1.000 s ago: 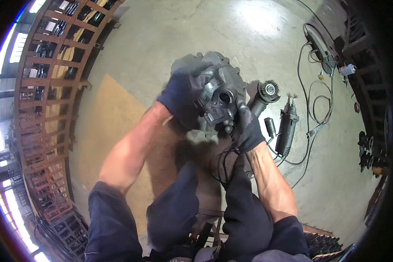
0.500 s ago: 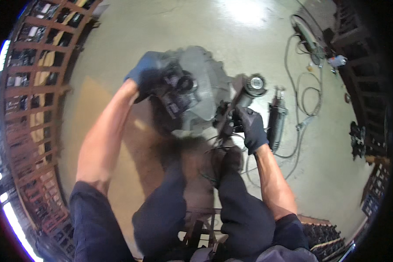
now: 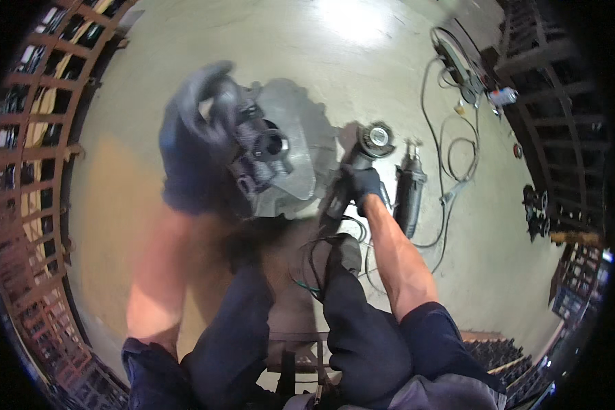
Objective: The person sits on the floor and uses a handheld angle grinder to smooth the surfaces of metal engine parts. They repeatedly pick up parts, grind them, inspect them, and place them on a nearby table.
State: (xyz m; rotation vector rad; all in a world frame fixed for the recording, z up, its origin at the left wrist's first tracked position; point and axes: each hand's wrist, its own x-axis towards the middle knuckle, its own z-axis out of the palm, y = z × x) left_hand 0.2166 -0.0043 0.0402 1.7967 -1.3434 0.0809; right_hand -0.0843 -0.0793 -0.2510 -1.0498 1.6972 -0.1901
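Note:
A dark metal casting (image 3: 273, 145) with a round bore rests on a grey block (image 3: 301, 130) with a toothed edge, on the floor in front of me. My left hand (image 3: 198, 137), in a dark glove, is raised beside the casting's left side, blurred, its thumb and fingers curved apart with nothing visible between them. My right hand (image 3: 363, 184), gloved too, is wrapped round the body of an angle grinder (image 3: 362, 158). The grinder's round head (image 3: 377, 139) points away from me and faces up. A slim, straight power tool (image 3: 410, 191) lies to the right of that hand.
Cables (image 3: 451, 198) loop over the floor at right, leading to a power strip (image 3: 458, 68) and a spray can (image 3: 503, 96). Dark metal parts (image 3: 536, 212) lie farther right. Brown racks of parts (image 3: 34, 143) line the left; another rack (image 3: 553, 89) stands right. A cord hangs near my right leg.
My left hand has come off the casting and swung left, its fingers opening out. My right hand still grips the grinder. The whole view has shifted slightly.

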